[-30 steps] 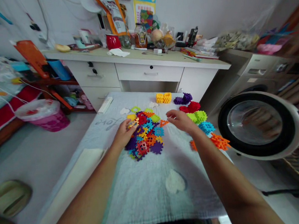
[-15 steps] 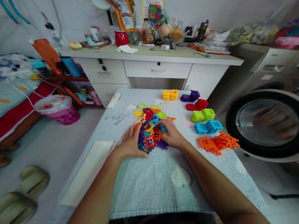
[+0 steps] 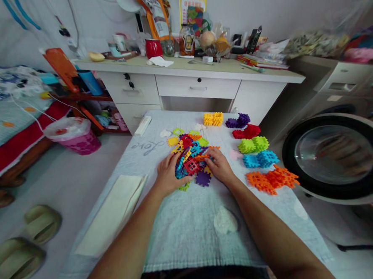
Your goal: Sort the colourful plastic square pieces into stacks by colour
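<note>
A mixed heap of colourful interlocking plastic blocks (image 3: 192,166) lies on the cloth-covered table (image 3: 186,232). My left hand (image 3: 169,174) curls round the heap's left side, its thumb along the front edge. From the right, my right hand (image 3: 220,165) presses against the same pieces with bent fingers; some fingertips are hidden among them. Between both palms the pieces are squeezed into a clump. A purple block (image 3: 203,179) lies flat just in front of it. Behind the clump are a yellow block (image 3: 173,141) and a green one (image 3: 178,131).
Along the table's right side stand single-colour groups: yellow (image 3: 213,119), purple (image 3: 238,120), red (image 3: 246,131), green (image 3: 253,144), blue (image 3: 261,159) and orange (image 3: 272,179). A folded cream cloth (image 3: 112,215) lies at left. Beyond are a cluttered counter (image 3: 182,68) and a washing machine (image 3: 333,156).
Both hands have drawn the clump tighter and slightly away from me. The pieces have shifted, uncovering the purple block and a green one at the front.
</note>
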The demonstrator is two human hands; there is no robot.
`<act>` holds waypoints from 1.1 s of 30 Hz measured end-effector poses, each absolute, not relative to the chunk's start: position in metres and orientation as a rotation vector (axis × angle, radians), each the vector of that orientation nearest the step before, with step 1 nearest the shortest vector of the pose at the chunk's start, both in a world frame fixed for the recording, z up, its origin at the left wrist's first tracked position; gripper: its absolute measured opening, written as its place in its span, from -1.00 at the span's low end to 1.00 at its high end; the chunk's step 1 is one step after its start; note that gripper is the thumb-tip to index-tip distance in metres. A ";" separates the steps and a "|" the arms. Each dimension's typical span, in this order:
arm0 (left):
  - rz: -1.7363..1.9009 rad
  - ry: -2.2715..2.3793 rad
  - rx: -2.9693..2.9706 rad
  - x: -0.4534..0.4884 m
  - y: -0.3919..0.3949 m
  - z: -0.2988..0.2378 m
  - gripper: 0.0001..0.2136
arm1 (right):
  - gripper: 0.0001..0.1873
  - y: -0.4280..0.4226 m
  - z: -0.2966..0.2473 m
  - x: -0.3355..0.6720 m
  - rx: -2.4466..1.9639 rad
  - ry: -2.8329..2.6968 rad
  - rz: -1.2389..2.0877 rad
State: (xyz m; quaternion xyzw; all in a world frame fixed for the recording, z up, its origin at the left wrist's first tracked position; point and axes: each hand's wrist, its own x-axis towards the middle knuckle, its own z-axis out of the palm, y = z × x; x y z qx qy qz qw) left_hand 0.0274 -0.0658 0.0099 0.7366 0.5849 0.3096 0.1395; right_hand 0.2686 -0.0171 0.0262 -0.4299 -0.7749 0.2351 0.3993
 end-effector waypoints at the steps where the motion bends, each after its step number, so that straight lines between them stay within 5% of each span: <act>1: 0.952 1.674 2.123 0.028 -0.065 0.010 -0.16 | -0.84 -0.016 0.026 0.270 -1.135 -1.882 0.640; 6: 1.153 1.607 2.048 0.031 -0.057 0.012 -0.43 | -0.56 -0.010 0.021 0.278 -1.310 -1.611 0.724; 11: 1.215 1.686 1.979 0.027 -0.051 0.011 -0.57 | -0.61 -0.002 0.018 0.290 -1.486 -1.667 0.578; 19: 1.244 1.729 1.913 0.023 -0.051 0.015 -0.60 | -0.30 -0.002 0.019 0.301 -1.397 -2.085 0.341; 33: 1.115 1.491 2.017 0.023 -0.060 0.022 -0.48 | -0.36 -0.018 0.068 0.320 -1.482 -2.266 0.246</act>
